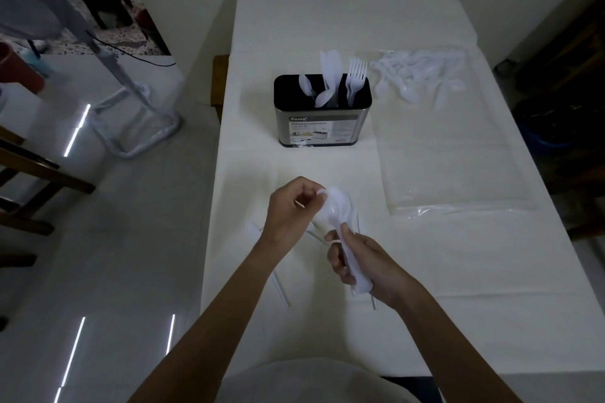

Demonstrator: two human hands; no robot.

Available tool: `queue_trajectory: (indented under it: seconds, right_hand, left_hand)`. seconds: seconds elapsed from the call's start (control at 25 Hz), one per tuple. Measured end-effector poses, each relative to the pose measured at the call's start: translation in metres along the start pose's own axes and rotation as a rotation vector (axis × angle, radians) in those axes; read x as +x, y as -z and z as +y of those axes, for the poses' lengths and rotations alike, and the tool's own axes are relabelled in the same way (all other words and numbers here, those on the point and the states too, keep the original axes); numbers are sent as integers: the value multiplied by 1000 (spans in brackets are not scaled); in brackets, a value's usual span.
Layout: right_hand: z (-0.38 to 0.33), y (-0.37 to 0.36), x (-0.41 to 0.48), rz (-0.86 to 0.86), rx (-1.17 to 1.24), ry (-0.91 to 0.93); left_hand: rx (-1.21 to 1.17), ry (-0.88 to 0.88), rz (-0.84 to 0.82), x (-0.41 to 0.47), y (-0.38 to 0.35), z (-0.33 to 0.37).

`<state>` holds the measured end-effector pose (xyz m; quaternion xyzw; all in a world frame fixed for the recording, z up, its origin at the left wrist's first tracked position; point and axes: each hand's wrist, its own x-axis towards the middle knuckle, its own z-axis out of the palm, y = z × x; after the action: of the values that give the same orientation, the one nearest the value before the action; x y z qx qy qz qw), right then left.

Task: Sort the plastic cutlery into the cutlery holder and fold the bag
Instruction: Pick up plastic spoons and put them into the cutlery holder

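Over the white bench [425,304], right hand [363,258] gripping bundled spoons [337,209], left hand [288,206] pinching a spoon bowl, cutlery holder [322,121] standing beyond.

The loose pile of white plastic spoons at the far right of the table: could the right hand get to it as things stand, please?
Probably not at once: the right hand is full, gripping a bundle of white plastic spoons. The path to the loose pile of white plastic spoons looks clear.

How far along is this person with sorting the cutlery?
Partly done. The holder already has some spoons, knives and forks standing in it. In hand: the right hand grips a bunch of spoons while the left hand picks at one. Left: the pile of cutlery beside the holder, and the clear bag, lying flat, unfolded.
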<state>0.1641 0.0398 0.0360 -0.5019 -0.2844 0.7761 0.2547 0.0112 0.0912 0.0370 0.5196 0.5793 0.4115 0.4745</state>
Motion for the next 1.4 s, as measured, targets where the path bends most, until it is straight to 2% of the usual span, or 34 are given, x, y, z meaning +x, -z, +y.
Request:
queue_trajectory:
  seconds: [0.12,0.28,0.4,0.48,0.64,0.72,0.84,0.96,1.08,1.16,1.28,1.4]
  right_hand:
    - [4,-5,-4,-85,19,20]
    - [1,-7,-6,-136,74,-47]
    - [0,-6,-8,-152,-12,-53]
    - [-2,-5,-10,-98,-136,3]
    - [4,-4,-12,191,-566,223]
    - [11,-5,-11,282,-700,337]
    - [16,-10,-11,332,-737,381]
    - [13,-11,-13,268,-614,294]
    - [2,-5,-17,-35,-300,78]
    - [-5,-1,-16,-177,-188,13]
    - [-7,0,-11,-236,-27,-25]
    - [-8,-1,-10,-203,85,2]
  left_hand:
    - [73,-80,-32,-3,-1,3]
    - [4,22,-283,-10,-1,11]
    - [81,-88,-368,-9,-4,11]
    - [105,-118,-328,-4,-6,9]
    - [160,-99,-94,2,-5,4]
    - [218,-54,0,3,-6,3]
    - [103,57,-28,4,-6,7]
    - [1,100,-146,4,-2,14]
    - [46,17,-274,8,2,14]
    - [61,8,-371,8,2,18]
    - [116,-6,-478,10,4,26]
    - [91,19,-529,11,9,31]
